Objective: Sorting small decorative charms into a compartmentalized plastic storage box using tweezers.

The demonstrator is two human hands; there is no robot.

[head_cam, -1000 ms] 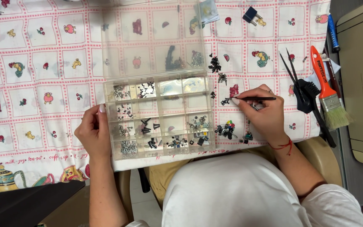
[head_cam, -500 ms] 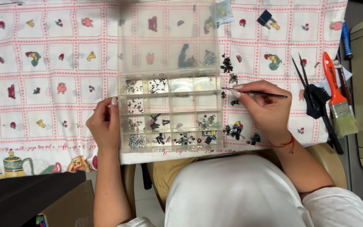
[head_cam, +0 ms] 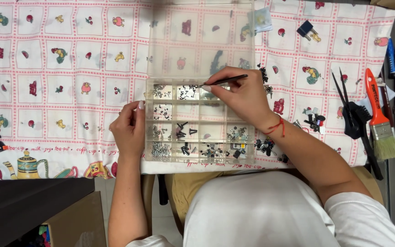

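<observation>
- One clear plastic organizer box (head_cam: 200,121) lies open on the table near its front edge, straight ahead of the person, its see-through lid (head_cam: 200,39) folded back flat away from them.
- Its grid of small compartments holds tiny dark and silvery parts; most lie in the left columns and the front row, and some cells look bare.
- The right hand (head_cam: 243,98) is closed in a pinch on thin black tweezers (head_cam: 222,82), whose tips point left and down into a compartment of the back row, near the middle of the box.
- A red string (head_cam: 277,126) is tied round that wrist.
- The left hand (head_cam: 129,130) rests against the left wall of the box with fingers curled and thumb up along the edge; it steadies the box and grips nothing else.
- More small black parts (head_cam: 266,146) lie loose on the cloth just right of the box.
- A red-checked tablecloth (head_cam: 69,68) with little fruit and teapot pictures covers the table.
- Well off to the right lie a paintbrush (head_cam: 379,120) with an orange handle, a second pair of black tweezers (head_cam: 341,93) and a blue pen (head_cam: 391,58).
- A black binder clip (head_cam: 305,28) sits beyond the lid's right corner.
</observation>
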